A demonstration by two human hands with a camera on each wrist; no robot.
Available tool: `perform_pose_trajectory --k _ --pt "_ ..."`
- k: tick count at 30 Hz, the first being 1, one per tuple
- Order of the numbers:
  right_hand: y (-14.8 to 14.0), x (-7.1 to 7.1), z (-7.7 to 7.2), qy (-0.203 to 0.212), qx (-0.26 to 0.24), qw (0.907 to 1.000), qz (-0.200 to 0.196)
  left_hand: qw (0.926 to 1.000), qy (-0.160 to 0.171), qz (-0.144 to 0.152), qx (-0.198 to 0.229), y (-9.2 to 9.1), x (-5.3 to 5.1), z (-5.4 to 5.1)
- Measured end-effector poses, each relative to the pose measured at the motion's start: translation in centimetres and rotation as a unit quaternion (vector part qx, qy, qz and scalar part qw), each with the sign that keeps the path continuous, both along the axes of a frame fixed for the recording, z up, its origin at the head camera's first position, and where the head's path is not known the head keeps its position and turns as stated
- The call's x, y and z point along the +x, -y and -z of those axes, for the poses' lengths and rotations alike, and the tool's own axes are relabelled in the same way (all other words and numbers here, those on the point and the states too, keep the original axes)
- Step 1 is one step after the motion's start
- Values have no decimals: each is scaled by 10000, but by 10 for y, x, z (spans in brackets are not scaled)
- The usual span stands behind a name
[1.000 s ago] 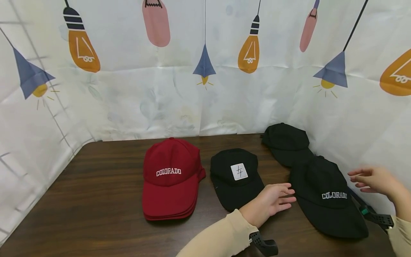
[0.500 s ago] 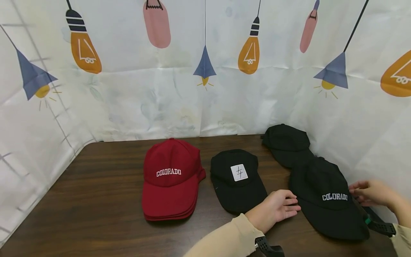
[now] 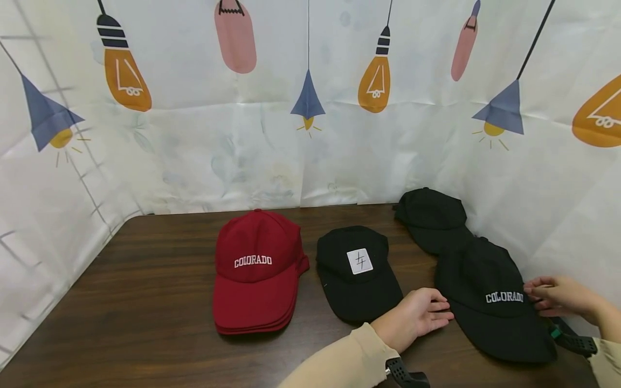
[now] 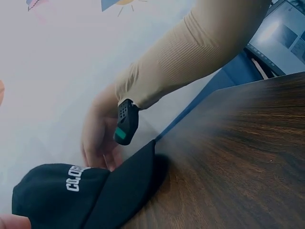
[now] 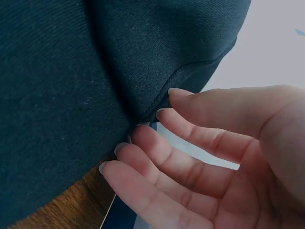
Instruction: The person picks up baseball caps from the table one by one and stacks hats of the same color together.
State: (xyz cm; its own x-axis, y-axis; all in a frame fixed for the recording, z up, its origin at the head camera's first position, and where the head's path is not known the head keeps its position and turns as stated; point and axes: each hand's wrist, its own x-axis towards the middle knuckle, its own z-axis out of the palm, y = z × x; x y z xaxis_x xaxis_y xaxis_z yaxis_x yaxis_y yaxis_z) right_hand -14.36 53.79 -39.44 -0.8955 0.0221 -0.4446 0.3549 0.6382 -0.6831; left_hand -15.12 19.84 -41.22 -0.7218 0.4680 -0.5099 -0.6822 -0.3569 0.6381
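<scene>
Three black caps (image 3: 485, 280), one red-cap stack (image 3: 256, 296).

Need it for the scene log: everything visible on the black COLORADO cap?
The black COLORADO cap looks like woven fabric: rounded crown, top button, white front lettering, curved brim facing near right. It sits upright on the dark wood-look table, partly covering another black cap in the head view. The right hand appears to touch its right edge; whether the left hand touches it is unclear.

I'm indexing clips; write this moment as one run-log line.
left hand: beside black COLORADO cap | right hand: at cap's opposite side | red caps: stacked, untouched
</scene>
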Motion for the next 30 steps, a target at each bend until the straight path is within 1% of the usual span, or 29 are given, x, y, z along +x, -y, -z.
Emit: perform_pose_trajectory --k 2,4,8,14,17,20,24,30 --pt "-2 -1 1 -32 -94 9999 -19 10000 -1 40 23 -1 -1 0" --pt "-5 -1 1 -50 -190 9998 55 10000 9 62 21 -1 -3 0" --pt "-9 -2 2 -108 -357 9992 108 10000 53 50 46 -3 -4 -1" --pt "-11 -1 4 -109 -513 9985 163 9990 224 -109 364 -7 -4 -2" --pt "-11 -1 4 -125 -535 9984 131 9986 214 -177 445 -8 -3 -3" --pt "-11 -1 4 -189 -617 9979 111 9993 43 -123 340 -8 -3 -4" --pt "-11 0 2 -318 -722 9968 106 9995 -263 74 133 -6 -5 -6" --pt "-6 0 -4 -504 -576 9969 176 9971 -684 309 -127 0 -12 -12"
